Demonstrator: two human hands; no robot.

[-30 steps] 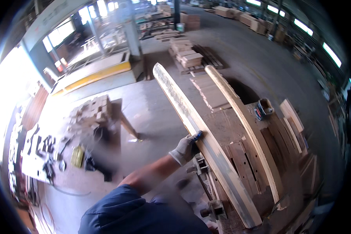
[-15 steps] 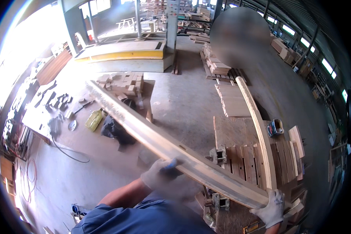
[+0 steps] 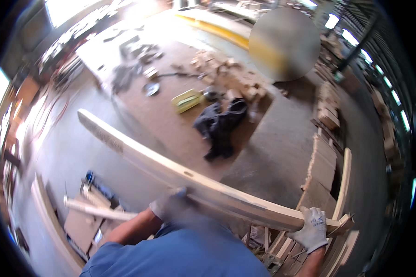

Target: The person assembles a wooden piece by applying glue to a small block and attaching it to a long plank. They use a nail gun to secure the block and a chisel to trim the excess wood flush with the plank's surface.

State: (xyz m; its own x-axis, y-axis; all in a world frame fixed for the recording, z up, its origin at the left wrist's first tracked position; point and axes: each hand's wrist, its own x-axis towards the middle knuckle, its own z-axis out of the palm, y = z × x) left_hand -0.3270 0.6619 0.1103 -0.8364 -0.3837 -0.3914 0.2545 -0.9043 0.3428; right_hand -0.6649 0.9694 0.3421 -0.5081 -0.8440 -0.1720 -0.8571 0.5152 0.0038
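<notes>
I hold a long pale wooden plank (image 3: pixel 171 168) across my body; it runs from the upper left down to the lower right. My left hand (image 3: pixel 168 205), in a grey glove, grips it near the middle from below. My right hand (image 3: pixel 312 229), in a white glove, grips its right end. Both hands are blurred by motion. A second pale plank (image 3: pixel 343 184) stands on edge just beyond my right hand.
Stacked boards (image 3: pixel 321 164) lie at the right. A dark cloth heap (image 3: pixel 219 124), a yellow-green box (image 3: pixel 188 100) and a pile of wood offcuts (image 3: pixel 226 74) sit on the concrete floor ahead. Timber pieces (image 3: pixel 94 210) lie at my lower left. A cluttered workbench (image 3: pixel 120 41) stands farther off.
The plank has swung round to the left with me; its far end now points to the upper left. My right hand has come onto its right end.
</notes>
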